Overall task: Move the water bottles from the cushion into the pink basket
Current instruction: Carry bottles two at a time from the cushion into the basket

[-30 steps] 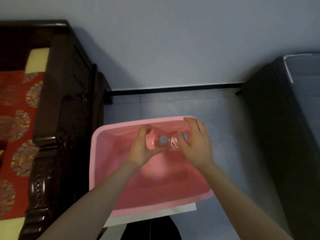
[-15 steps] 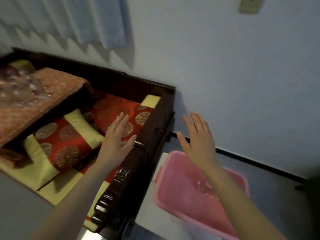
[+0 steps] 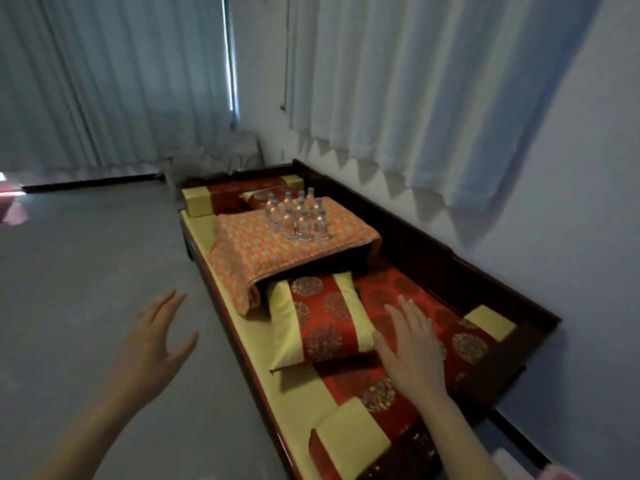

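Several clear water bottles point(image 3: 297, 216) stand upright in a cluster on an orange patterned cushion point(image 3: 294, 247) in the middle of a long wooden daybed. My left hand point(image 3: 156, 344) hovers open over the grey floor, left of the daybed's near end. My right hand point(image 3: 412, 344) is open too, fingers spread above the red seat pad beside a red and yellow pillow point(image 3: 318, 323). Both hands are empty and well short of the bottles. Only a pink corner point(image 3: 620, 474) shows at the bottom right edge, likely the basket.
The daybed has a dark wooden frame point(image 3: 485, 275) along the wall on the right. More red and yellow pillows point(image 3: 221, 199) lie at its far end. Pale curtains point(image 3: 398, 81) hang behind and to the right. Grey floor point(image 3: 86, 271) spreads to the left.
My hands let go of bottles in the pink basket and came up empty. The view swung left from the basket to the daybed; the bottles on the cushion are now in sight.
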### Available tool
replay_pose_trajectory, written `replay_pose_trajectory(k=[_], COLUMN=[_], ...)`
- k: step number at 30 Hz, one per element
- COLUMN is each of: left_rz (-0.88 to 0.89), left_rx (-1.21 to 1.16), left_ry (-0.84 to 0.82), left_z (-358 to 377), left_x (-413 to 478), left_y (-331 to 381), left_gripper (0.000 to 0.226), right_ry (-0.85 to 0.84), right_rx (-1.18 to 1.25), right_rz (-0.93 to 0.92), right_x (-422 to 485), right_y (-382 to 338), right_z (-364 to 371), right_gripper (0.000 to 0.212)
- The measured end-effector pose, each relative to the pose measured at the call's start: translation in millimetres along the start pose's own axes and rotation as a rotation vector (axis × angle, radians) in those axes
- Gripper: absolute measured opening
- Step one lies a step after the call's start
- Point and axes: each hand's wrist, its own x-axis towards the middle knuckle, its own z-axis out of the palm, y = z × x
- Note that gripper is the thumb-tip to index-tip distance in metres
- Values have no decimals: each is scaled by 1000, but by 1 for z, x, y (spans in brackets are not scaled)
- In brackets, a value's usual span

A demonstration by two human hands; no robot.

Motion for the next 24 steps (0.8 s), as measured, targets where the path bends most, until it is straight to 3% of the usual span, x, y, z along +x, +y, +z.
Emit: replay_pose_trajectory(k=[2, 9, 17, 24], left_rz=[-54, -95, -43, -15], left_rx=[-26, -111, -91, -74], left_ry=[6, -7, -89, -148], left_z=[-23, -66, -35, -8], left_x=[8, 47, 164, 317], left_y=[-39, -139, -226, -286], left_gripper=[60, 46, 39, 41], right_ry=[-4, -50, -195, -232], right_rx=[-1, -14, 132, 217], right_rz=[-24, -103, -91, -12], right_x=[16, 74, 182, 313], right_y=[-36, -133, -195, -251], right_z=[19, 85, 169, 247], right_gripper=[68, 45, 29, 38])
